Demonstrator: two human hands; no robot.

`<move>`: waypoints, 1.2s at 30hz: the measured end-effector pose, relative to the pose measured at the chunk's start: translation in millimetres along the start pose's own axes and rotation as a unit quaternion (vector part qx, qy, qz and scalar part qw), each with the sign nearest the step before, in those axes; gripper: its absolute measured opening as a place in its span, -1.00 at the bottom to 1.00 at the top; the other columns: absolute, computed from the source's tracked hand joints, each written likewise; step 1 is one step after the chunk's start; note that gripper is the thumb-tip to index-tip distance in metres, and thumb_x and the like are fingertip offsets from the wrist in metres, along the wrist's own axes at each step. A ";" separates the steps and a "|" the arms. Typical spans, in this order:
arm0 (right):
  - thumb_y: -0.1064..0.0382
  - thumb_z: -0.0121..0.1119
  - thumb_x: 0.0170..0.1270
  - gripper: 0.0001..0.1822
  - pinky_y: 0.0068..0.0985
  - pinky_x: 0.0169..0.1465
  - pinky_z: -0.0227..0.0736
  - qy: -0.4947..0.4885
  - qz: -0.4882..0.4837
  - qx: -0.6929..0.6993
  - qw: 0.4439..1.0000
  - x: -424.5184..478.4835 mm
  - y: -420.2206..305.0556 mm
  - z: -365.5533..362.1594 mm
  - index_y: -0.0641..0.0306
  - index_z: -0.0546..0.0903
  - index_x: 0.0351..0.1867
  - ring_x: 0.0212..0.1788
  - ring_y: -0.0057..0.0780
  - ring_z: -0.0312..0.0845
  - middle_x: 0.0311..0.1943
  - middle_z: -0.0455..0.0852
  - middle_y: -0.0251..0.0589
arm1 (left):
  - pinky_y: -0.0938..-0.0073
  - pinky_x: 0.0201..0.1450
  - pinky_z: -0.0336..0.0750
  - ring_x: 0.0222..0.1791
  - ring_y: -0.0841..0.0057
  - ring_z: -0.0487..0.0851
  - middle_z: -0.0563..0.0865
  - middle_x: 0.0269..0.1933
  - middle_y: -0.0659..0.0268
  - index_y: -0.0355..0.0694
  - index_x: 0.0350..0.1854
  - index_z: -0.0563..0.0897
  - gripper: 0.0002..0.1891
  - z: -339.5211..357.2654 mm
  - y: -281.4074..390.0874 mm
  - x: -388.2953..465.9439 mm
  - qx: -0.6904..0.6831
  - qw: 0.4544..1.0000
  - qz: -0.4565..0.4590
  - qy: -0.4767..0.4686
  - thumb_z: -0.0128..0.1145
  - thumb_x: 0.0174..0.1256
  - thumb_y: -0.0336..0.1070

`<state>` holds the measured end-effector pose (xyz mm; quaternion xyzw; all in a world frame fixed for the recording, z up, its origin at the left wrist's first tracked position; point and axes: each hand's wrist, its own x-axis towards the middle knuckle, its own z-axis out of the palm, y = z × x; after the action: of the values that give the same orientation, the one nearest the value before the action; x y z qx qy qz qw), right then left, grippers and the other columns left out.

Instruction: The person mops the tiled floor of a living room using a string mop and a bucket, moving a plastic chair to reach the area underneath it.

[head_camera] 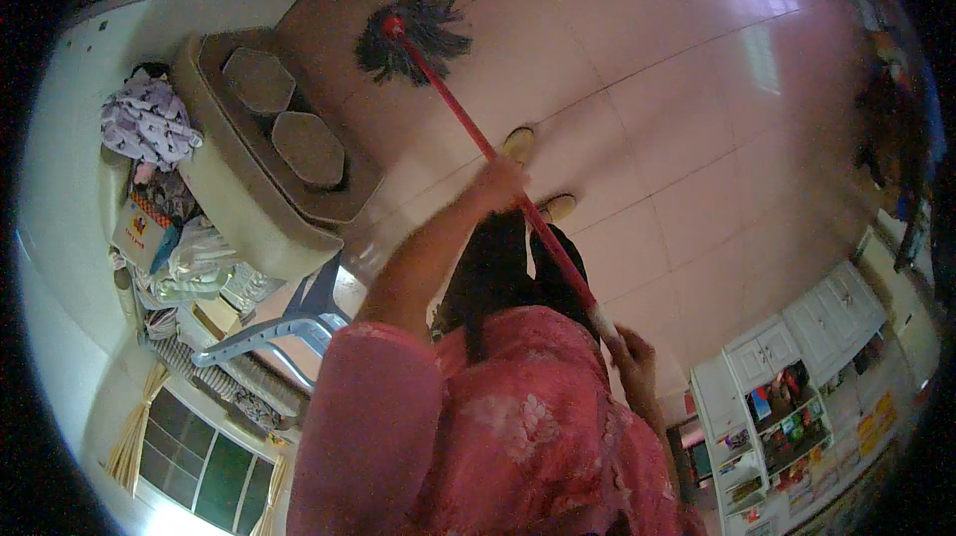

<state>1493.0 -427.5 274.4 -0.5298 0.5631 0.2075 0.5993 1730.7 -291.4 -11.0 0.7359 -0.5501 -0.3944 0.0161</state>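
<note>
My left hand [502, 184], slightly blurred, is wrapped around the middle of a long red mop handle [457, 109]. Higher up the shaft, my right hand [635, 364] grips its pale upper end [603, 327] close to my right side. The handle slants away from me to a red socket [393, 27]. From that socket a string mop head [418, 43] with dark grey strands fans out over the pinkish tiled floor [635, 125]. The mop head is ahead and to the left of my feet, near the sofa.
To the left stands a beige and brown sofa [261, 237] with two hexagonal pads. Clothes [149, 118], bags and a box [142, 231] are heaped behind it. A blue-grey plastic chair [280, 331] is at my left. White cabinets [769, 353] line the right side.
</note>
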 end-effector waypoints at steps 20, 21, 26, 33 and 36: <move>0.08 0.07 0.18 -0.65 -0.36 -0.43 0.43 -0.064 -0.187 -0.572 0.796 -35.4 24.2 -164.7 0.16 0.55 -0.05 -0.52 -0.18 0.56 -0.54 0.61 -0.02 | 0.15 -0.08 0.28 -0.15 0.37 0.55 0.64 -0.33 0.28 0.01 -0.26 0.61 -0.78 98.1 191.8 -37.2 -0.100 0.989 -0.110 0.021 0.11 -0.03 -0.22; 0.13 0.11 0.16 -0.68 -0.42 -0.42 0.42 -0.041 -0.216 -0.581 0.783 -39.1 23.5 -172.2 0.21 0.58 -0.10 -0.53 -0.23 0.56 -0.57 0.58 0.00 | 0.15 -0.09 0.28 -0.15 0.36 0.56 0.64 -0.34 0.28 0.01 -0.24 0.61 -0.76 107.7 206.1 -32.8 -0.121 0.986 -0.117 0.014 0.12 -0.04 -0.24; 0.16 0.10 0.16 -0.72 -0.39 -0.37 0.43 0.031 -0.329 -0.574 0.750 -51.9 27.5 -221.3 0.19 0.59 -0.13 -0.44 -0.27 0.57 -0.44 0.64 -0.09 | 0.13 -0.10 0.30 -0.16 0.28 0.56 0.64 -0.34 0.25 -0.04 -0.31 0.60 -0.78 77.9 267.5 -17.3 -0.172 0.979 -0.101 0.043 0.15 -0.11 -0.33; 0.17 0.03 0.22 -0.71 -0.34 -0.31 0.42 0.144 -0.224 -0.590 0.762 -111.3 48.1 -292.7 0.19 0.56 -0.08 -0.38 -0.26 0.55 -0.32 0.64 -0.15 | 0.08 -0.12 0.28 -0.22 0.25 0.56 0.64 -0.38 0.21 -0.10 -0.48 0.61 -0.91 43.9 337.6 64.7 -0.108 0.982 -0.014 0.154 0.10 -0.07 -0.28; 0.17 -0.01 0.25 -0.68 -0.42 -0.19 0.46 0.204 -0.170 -0.594 0.759 -146.3 60.4 -309.1 0.30 0.55 -0.07 -0.29 -0.28 0.58 -0.24 0.65 -0.09 | 0.12 -0.08 0.29 -0.19 0.25 0.55 0.64 -0.36 0.20 -0.11 -0.49 0.60 -0.90 14.0 378.2 103.7 -0.112 0.975 0.061 0.183 0.11 -0.06 -0.26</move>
<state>1260.4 -623.9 441.5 -0.8963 0.3368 0.2823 0.0605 1429.5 -520.1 94.0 0.7542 -0.5340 -0.3105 0.2228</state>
